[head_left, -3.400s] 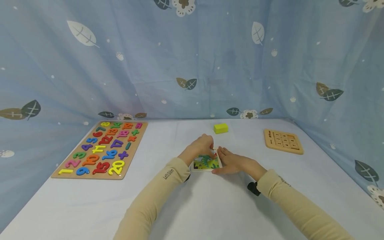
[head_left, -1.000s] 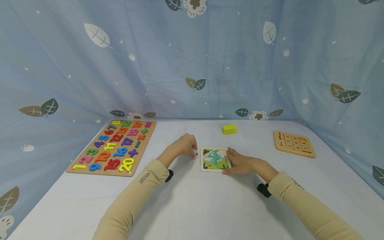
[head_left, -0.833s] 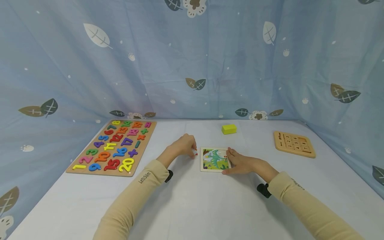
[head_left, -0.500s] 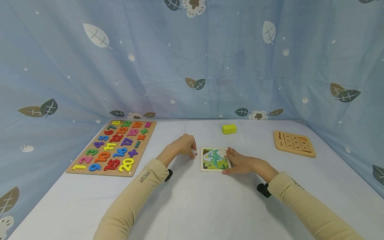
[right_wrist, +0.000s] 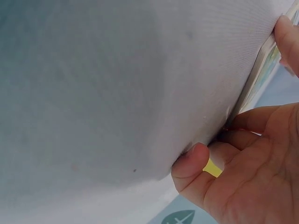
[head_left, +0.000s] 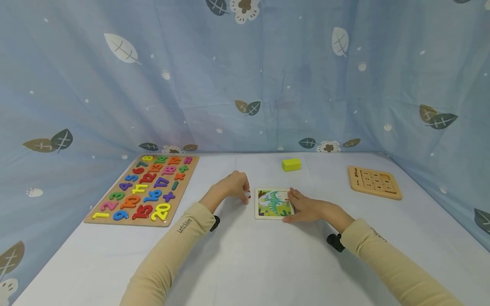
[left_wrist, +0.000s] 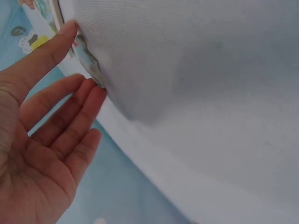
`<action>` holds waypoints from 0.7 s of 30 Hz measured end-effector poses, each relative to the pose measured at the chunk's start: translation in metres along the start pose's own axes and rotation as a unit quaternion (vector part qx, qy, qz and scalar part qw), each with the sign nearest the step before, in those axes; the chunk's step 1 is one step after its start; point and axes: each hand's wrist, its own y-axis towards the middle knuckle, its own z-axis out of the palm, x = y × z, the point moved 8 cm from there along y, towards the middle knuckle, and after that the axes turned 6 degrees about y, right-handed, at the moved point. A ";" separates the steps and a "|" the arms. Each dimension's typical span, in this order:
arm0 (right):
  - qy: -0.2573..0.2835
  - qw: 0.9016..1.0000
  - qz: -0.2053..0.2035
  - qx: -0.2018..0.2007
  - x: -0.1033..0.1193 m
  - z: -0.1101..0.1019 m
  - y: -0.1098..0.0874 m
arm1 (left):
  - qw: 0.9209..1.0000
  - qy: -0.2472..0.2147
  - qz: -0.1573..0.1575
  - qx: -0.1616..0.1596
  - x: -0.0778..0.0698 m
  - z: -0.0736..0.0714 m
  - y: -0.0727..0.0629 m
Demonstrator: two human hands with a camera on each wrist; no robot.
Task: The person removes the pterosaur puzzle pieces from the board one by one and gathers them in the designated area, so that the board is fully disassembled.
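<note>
Dinosaur puzzle (head_left: pixel 273 206) lies flat, mid-table. On my remote feed, the left hand (head_left: pixel 234 187), earlier over it, now sits off its left edge, pinching a thin, wavy-edged piece (left_wrist: pixel 88 58); the right hand's (head_left: pixel 308 209) fingers rest extended, unclenched, on its right edge. Pale rim, printed face. I record white woven cloth (head_left: pixel 260 263) and a blue leaf-patterned curtain (head_left: pixel 191 85) behind.
</note>
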 end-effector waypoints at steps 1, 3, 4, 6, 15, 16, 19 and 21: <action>-0.002 1.000 0.000 0.000 0.000 0.000 0.000 | 1.000 0.000 -0.003 0.000 0.000 0.000 0.000; -0.005 1.000 0.001 0.000 0.000 0.000 0.001 | 1.000 0.001 -0.008 -0.005 0.000 -0.002 0.000; -0.005 1.000 0.001 0.001 0.000 0.000 0.000 | 1.000 0.001 -0.009 -0.008 0.000 -0.002 0.000; -0.007 1.000 0.000 0.001 0.000 -0.001 0.000 | 1.000 0.004 -0.005 -0.017 -0.001 -0.004 0.000; -0.006 1.000 -0.007 0.002 0.003 0.000 0.000 | 0.999 -0.002 0.006 -0.040 -0.011 -0.011 0.004; -0.006 1.000 -0.009 0.003 0.004 0.000 0.000 | 0.999 -0.001 0.007 -0.040 -0.013 -0.012 0.005; -0.008 1.000 -0.004 0.004 0.004 0.000 -0.001 | 0.999 -0.003 0.010 -0.039 -0.021 -0.012 0.007; -0.009 1.000 0.001 0.005 0.003 0.000 -0.001 | 0.999 -0.001 0.013 -0.036 -0.026 -0.012 0.009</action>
